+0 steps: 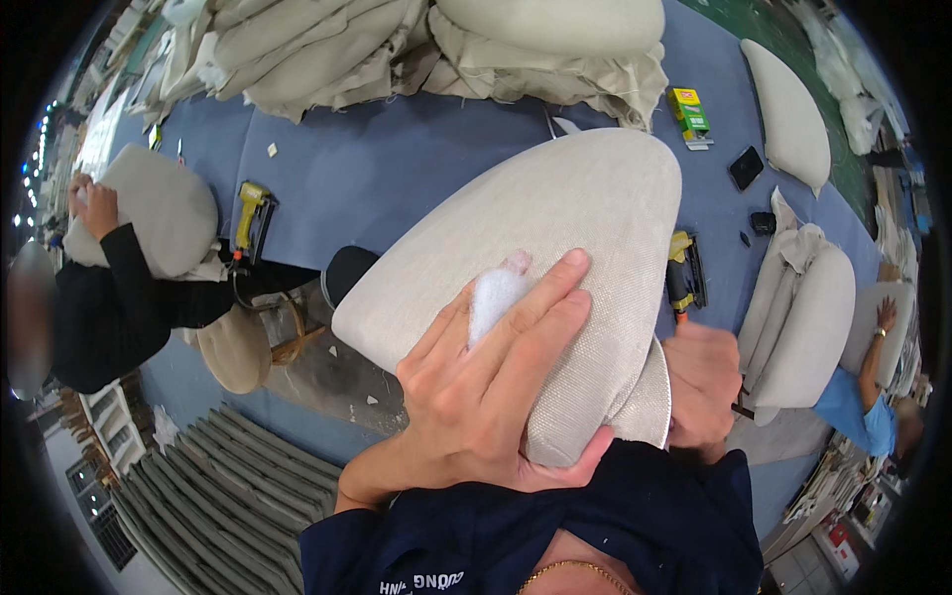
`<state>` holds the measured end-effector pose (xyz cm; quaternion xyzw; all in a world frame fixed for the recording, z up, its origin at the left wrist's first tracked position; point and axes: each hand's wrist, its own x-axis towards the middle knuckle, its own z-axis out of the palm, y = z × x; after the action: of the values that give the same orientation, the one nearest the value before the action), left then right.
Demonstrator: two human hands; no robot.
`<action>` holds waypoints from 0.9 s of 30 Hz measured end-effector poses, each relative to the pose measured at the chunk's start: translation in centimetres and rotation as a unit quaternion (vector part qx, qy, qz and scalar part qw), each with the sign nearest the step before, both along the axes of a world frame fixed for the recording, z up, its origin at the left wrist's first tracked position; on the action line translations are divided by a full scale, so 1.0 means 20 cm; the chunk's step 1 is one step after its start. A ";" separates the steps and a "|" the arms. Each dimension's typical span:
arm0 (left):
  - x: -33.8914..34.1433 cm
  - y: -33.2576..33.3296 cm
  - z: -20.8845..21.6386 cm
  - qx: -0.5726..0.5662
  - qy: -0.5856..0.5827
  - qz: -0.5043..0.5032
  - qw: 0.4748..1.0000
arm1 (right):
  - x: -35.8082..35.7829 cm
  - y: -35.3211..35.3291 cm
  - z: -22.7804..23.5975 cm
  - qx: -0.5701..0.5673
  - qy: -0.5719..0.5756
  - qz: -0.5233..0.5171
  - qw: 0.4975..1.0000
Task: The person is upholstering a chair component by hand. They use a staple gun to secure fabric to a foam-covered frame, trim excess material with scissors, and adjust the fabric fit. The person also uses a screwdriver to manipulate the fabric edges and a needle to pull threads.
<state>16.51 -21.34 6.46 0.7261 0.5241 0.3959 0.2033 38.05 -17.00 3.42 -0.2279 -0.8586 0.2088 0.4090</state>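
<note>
A beige fabric-covered seat cushion [595, 213] is tilted up in front of my chest, its rounded end pointing away. My left hand [486, 387] lies across its face, fingers stretched over the fabric and thumb hooked at the near edge. A white fluffy wrap [496, 300] surrounds one finger, whose tip pokes out. At the cushion's lower right, a loose fabric flap [647, 397] hangs off the edge. Beside that flap my right hand [702, 382] is closed in a fist; what it holds, if anything, is hidden. A yellow-and-black staple gun [684, 273] lies just beyond it.
On the blue table [367, 149] lie stacked beige covers [327, 50], another yellow staple gun [253, 223], a green-and-yellow box [689, 114], a phone [746, 169] and more cushions [788, 114]. Co-workers handle cushions at left and right. Curved grey panels [218, 496] stand at lower left.
</note>
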 end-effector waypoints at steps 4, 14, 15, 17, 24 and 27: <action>-0.03 -0.02 0.01 0.012 -0.008 0.009 1.000 | -0.02 0.10 -0.02 0.018 0.002 0.090 0.996; 0.02 0.01 -0.05 0.063 -0.052 0.106 0.991 | -0.03 0.04 -0.01 -0.008 -0.017 -0.039 0.999; 0.01 0.01 -0.06 0.067 -0.044 0.107 0.991 | -0.02 0.02 -0.03 -0.006 -0.012 -0.066 0.998; 0.01 -0.01 -0.07 0.075 -0.039 0.112 0.990 | -0.03 0.01 -0.06 -0.022 0.020 -0.052 0.998; 0.01 -0.03 -0.07 0.087 -0.014 0.128 0.988 | -0.11 0.01 -0.12 -0.021 0.099 -0.015 0.995; 0.01 -0.03 -0.06 0.089 -0.013 0.119 0.989 | -0.12 0.03 -0.10 -0.006 0.096 0.008 0.995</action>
<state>16.62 -21.98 5.22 0.6690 0.5664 0.4717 0.0958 35.57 -16.37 1.49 -0.2021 -0.8161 0.2380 0.4863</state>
